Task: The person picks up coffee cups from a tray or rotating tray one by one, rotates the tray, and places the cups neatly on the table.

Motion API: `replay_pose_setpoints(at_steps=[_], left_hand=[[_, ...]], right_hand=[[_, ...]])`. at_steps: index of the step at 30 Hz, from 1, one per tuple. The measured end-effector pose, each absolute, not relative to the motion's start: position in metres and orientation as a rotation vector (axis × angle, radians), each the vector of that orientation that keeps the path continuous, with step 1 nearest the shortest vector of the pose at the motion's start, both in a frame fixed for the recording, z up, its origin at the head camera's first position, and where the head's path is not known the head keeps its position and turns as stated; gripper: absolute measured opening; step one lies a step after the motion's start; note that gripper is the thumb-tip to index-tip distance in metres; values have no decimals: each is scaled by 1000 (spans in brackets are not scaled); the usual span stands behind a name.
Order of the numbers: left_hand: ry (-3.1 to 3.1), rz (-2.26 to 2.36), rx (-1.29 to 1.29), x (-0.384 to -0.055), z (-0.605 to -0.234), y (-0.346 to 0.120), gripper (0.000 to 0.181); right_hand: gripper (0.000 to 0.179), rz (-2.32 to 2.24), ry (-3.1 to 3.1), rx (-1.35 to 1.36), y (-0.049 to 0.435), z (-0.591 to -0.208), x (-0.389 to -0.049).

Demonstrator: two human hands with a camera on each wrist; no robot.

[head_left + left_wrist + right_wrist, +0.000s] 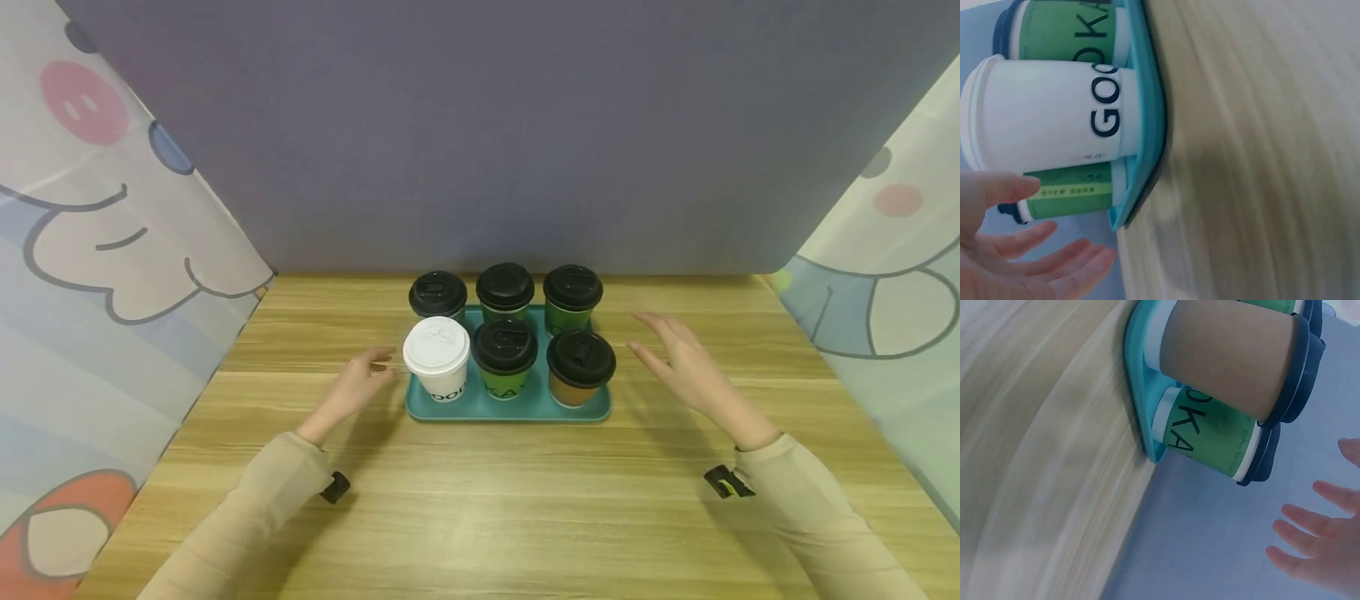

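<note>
1. Tray (pixel 525 408), teal, sits centre, probably stiff: best lifted level by both short ends.
2. Right hand (pixel 692 371), spread wide, hovers empty off one end; left hand (pixel 356 387), fingers parted, holds nothing opposite.
3. Six lidded paper coffee cups (pixel 505 360) stand aboard, likely light and squashable: grip mid-wall, gently.

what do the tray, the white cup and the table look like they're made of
The teal tray is probably smooth moulded plastic, from its even colour and rounded corners. The white cup is likely paper, given its matte, printed wall. The table could be wood or wood-look laminate, faintly sheened, with streaky grain.
</note>
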State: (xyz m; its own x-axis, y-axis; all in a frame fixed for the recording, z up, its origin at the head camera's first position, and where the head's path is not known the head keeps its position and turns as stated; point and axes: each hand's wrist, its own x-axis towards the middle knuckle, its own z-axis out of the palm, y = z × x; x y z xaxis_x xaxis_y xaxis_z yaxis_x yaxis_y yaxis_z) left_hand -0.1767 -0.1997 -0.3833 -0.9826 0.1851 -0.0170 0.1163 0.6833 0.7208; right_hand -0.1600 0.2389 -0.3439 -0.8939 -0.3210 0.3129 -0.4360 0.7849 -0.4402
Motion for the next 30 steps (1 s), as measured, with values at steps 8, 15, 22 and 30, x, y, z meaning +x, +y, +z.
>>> replay_pose_setpoints(at_steps=[8,15,22,30], left_hand=[[2672,1327,153,-180,-393,-191,43],[2509,1404,56,-180,-400,-190,46],[2445,1432,-3,-182,-405,-188,43],[2348,1499,-34,-185,-410,-187,42]], right_hand=[[47,779,-2757,672,233,-338,-160],[48,808,-2755,721,223,-336,-160],[54,814,-2820,721,216,-337,-163],[53,820,-2807,791,205,-338,-166]])
